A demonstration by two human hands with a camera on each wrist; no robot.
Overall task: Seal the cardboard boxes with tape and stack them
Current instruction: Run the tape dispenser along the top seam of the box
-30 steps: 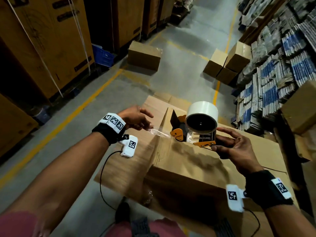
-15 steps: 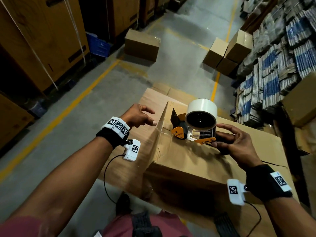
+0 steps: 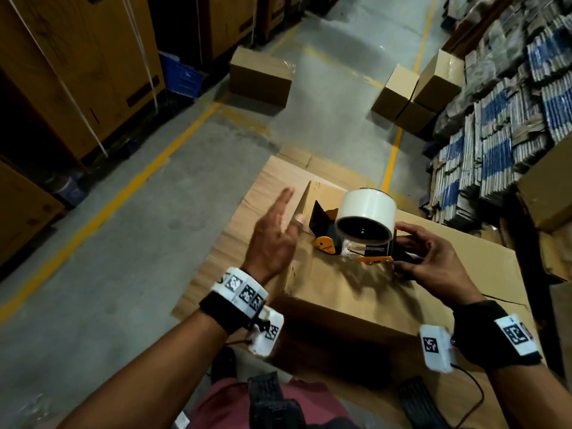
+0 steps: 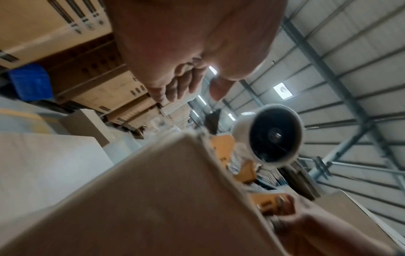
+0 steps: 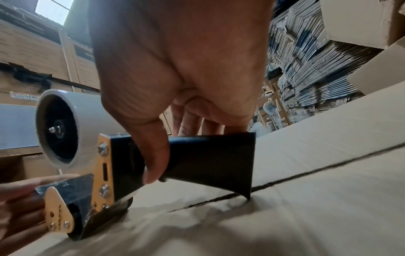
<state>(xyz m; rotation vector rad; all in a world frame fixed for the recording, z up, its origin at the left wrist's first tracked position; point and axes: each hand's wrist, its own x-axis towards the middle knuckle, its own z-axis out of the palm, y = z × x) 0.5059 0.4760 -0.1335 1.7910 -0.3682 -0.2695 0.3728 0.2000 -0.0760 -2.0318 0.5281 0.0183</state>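
Note:
A closed cardboard box (image 3: 356, 289) stands in front of me on flat cardboard sheets. A tape dispenser (image 3: 356, 243) with a white roll (image 3: 365, 216) sits on the box top near its left edge, over the flap seam (image 5: 306, 176). My right hand (image 3: 433, 264) grips the dispenser's black handle (image 5: 208, 155), thumb curled round it. My left hand (image 3: 274, 233) is at the box's upper left edge with fingers stretched out and blurred, holding nothing. In the right wrist view its fingers (image 5: 17, 195) lie just beside the dispenser's front. The left wrist view shows the box side (image 4: 153, 190) and the roll (image 4: 274, 136).
Flat cardboard sheets (image 3: 247, 205) lie under the box. Sealed boxes sit on the floor ahead (image 3: 260, 77) and stacked at the right (image 3: 414, 94). Bundled flat cartons (image 3: 501, 134) fill the right side, tall cartons (image 3: 77, 72) and a blue crate (image 3: 181, 72) the left.
My left hand let go of the tape end it pinched, moved right to the box's edge and straightened its fingers. The dispenser and right hand have hardly moved.

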